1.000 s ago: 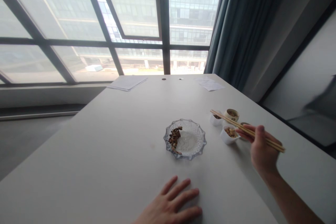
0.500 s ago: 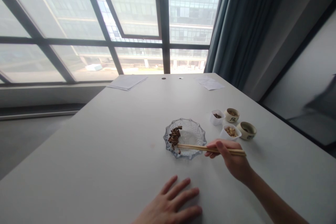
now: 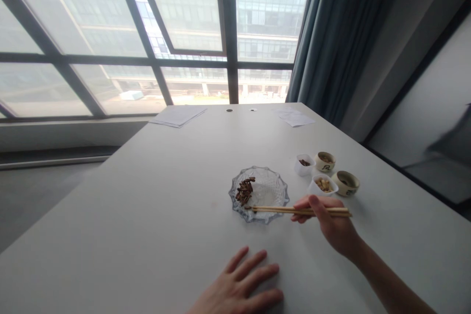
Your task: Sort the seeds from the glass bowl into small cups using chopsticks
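My right hand (image 3: 329, 218) is closed around a pair of wooden chopsticks (image 3: 281, 210). Their tips reach over the near left part of a scalloped clear glass plate (image 3: 274, 187), at a small brown piece near its rim. I cannot tell whether the tips pinch that piece. A heap of brown, elongated seed-like pieces (image 3: 245, 190) lies on the plate's left side. My left hand (image 3: 245, 282) rests on the white table (image 3: 165, 206) in front of the plate, fingers spread, holding nothing.
Right of the plate stand a white cup (image 3: 303, 166) with dark pieces, another white cup (image 3: 323, 185) with pale nut-like pieces, and two beige cups, one farther back (image 3: 325, 161) and one nearer (image 3: 345, 184). Papers (image 3: 179, 116) lie at the far left, more sheets (image 3: 296, 117) at the far right.
My right hand has shifted slightly right and the chopstick tips have drawn back from the heap toward the plate's near side. My left hand has stayed put.
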Available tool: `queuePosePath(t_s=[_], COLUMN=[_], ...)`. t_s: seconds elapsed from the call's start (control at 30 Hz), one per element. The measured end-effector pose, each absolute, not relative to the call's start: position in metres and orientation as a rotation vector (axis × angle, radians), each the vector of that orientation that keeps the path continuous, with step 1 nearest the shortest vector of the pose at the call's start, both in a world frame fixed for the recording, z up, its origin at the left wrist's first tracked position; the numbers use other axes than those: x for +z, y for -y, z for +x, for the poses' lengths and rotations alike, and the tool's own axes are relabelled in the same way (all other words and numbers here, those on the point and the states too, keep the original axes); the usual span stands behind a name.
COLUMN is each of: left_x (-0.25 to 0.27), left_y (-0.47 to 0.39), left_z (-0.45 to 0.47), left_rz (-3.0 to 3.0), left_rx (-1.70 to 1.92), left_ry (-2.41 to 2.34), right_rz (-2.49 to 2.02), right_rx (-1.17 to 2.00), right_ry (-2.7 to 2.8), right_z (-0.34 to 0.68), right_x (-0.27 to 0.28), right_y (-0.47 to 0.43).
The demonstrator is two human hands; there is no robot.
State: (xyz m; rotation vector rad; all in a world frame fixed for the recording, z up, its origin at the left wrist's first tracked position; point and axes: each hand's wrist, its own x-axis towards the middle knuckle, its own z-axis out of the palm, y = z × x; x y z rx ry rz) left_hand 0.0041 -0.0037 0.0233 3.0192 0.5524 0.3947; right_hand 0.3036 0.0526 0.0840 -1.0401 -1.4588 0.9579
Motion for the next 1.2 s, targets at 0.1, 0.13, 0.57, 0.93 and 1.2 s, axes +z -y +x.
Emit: queuePosePath(t_s=[0.1, 0.13, 0.57, 0.93, 1.2], left_x=[0.025, 0.026, 0.021, 0.021, 0.014], left_y=[0.004, 0.003, 0.003, 0.003, 0.001], left_z=[0.004, 0.005, 0.005, 0.003, 0.003], left_rz=[3.013, 3.012, 3.037, 3.061, 3.128], left_rx=[0.412, 0.424, 0.415, 0.456, 0.429], left_ry=[-0.553, -0.556, -0.554, -0.54, -0.553], right_rz=[-1.072, -1.074, -1.128, -1.159, -1.188], right_rx=[0.872, 0.851, 0.84, 0.612, 0.277], right_ry=[1.391, 1.371, 1.449, 1.036, 0.798], right_z=[0.305, 0.306, 0.316, 0.325, 0.379], right_x=[0.082, 0.082, 0.094, 0.087, 0.076], right_y=[-0.055, -0.055, -0.05, -0.063, -0.09])
